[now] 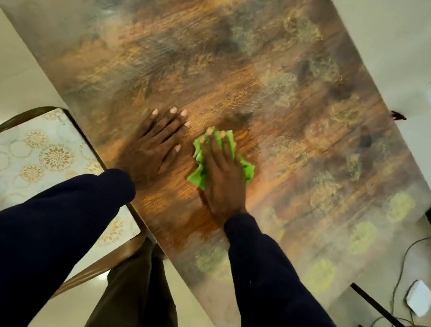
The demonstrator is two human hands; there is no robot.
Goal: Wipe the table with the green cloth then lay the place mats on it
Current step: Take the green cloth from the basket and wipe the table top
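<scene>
- The long wood-grain counter (225, 65) runs from the near middle away to the far left, its surface glossy and blurred at the edges.
- On the left, a brown wooden chair (118, 257) is tucked just beside the counter's near edge.
- On that chair seat lie the place mats (24, 154), pale with gold floral rings. They are off the counter, and I cannot tell how many are stacked.
- The left hand (154, 147) is planted flat on the counter, fingers straight and spread, gripping nothing.
- The right hand (222, 181) is just beside it, palm down, its straight fingers pressing on the cloth rather than curling round it.
- The green cloth (197, 176) is crumpled under that right palm on the near middle of the counter, with its edges showing on both sides.
- A small white box (419, 300) sits with its cables on the floor at the near right.
</scene>
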